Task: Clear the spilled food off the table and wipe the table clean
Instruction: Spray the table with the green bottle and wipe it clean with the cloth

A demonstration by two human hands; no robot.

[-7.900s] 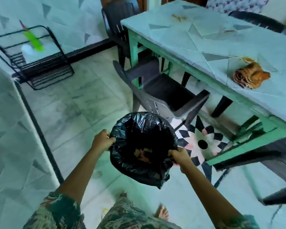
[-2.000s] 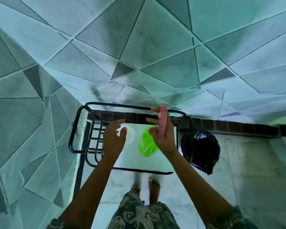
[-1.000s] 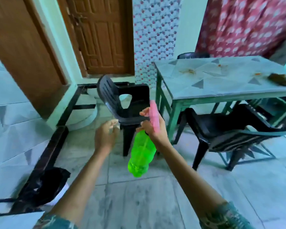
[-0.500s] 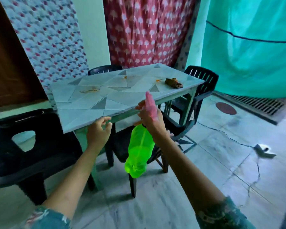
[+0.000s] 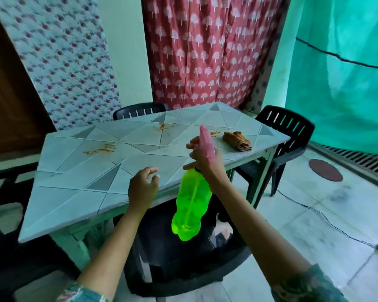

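A home dining corner: a tile-patterned worktop [image 5: 79, 162] ringed by dark plastic chairs [image 5: 286, 127], a printed red curtain [image 5: 205, 51], a marble floor [image 5: 314, 214], and a wooden door [image 5: 7, 83].

Desk [image 5: 74, 177]: grey top tiled in triangles, green frame. Cloth [image 5: 237, 141]: brown, rolled up, lying on the top near the far right corner. Orange food smears [image 5: 99, 150]: the largest at the left, a second smear [image 5: 162, 126] toward the far edge, a third smear [image 5: 214, 133] just beside the cloth. Spray bottle [image 5: 191, 205]: translucent green body, pink head, gripped at the neck by the right hand [image 5: 205, 162], body hanging tilted before the desk's near edge.
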